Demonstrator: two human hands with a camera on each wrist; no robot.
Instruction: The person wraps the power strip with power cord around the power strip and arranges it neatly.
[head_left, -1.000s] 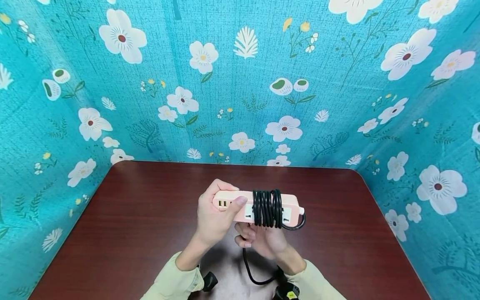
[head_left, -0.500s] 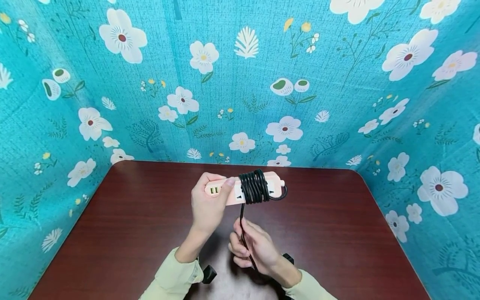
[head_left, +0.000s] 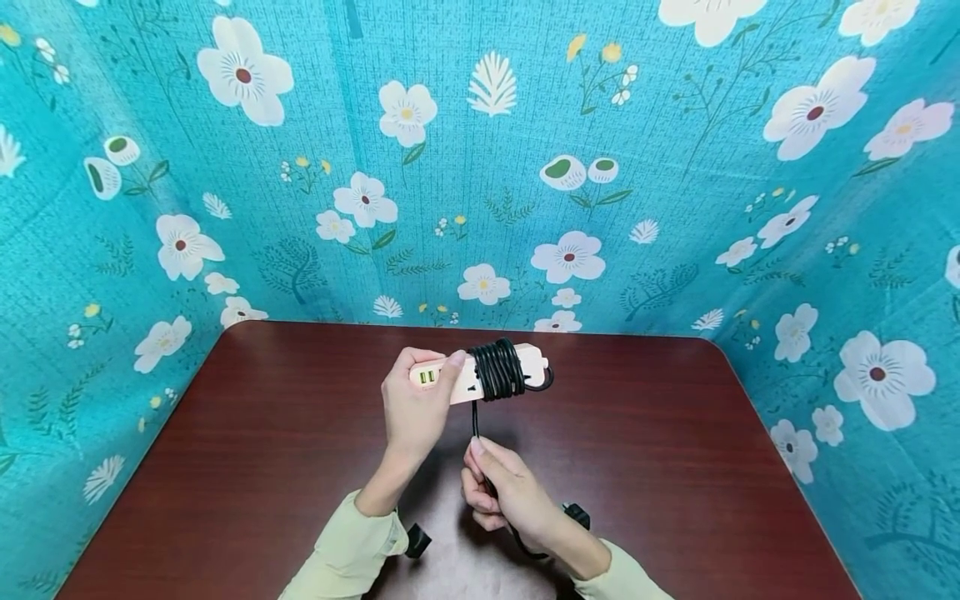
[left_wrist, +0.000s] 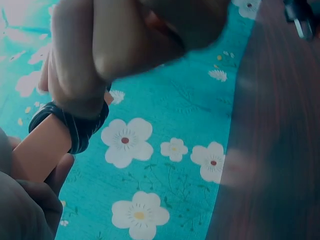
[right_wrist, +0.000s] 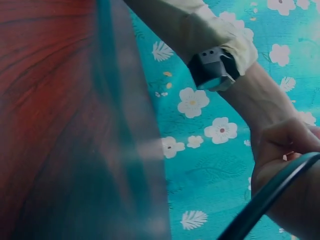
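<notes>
My left hand [head_left: 416, 408] grips the left end of a pale pink power strip [head_left: 463, 392] above the table, thumb on its top face near the USB ports. A black cord [head_left: 498, 371] is wound in several turns around the strip's right half. Below the strip my right hand [head_left: 513, 492] pinches the cord's loose length, which runs down from the winding and out below the hand. In the left wrist view the strip's plain pink side [left_wrist: 42, 147] shows, with the right hand [left_wrist: 120, 40] in front. The loose cord [right_wrist: 270, 195] crosses the right wrist view.
The dark red-brown table [head_left: 285, 433] lies beneath both hands. Turquoise flowered cloth [head_left: 465, 183] surrounds it at the back and sides. A black camera [right_wrist: 212, 70] sits on the left wrist. A black object [head_left: 576, 515] shows beside the right wrist.
The power strip has moved up and left and tilted, its right end higher. My right hand has come from beneath the strip to lower down, with the cord stretched between.
</notes>
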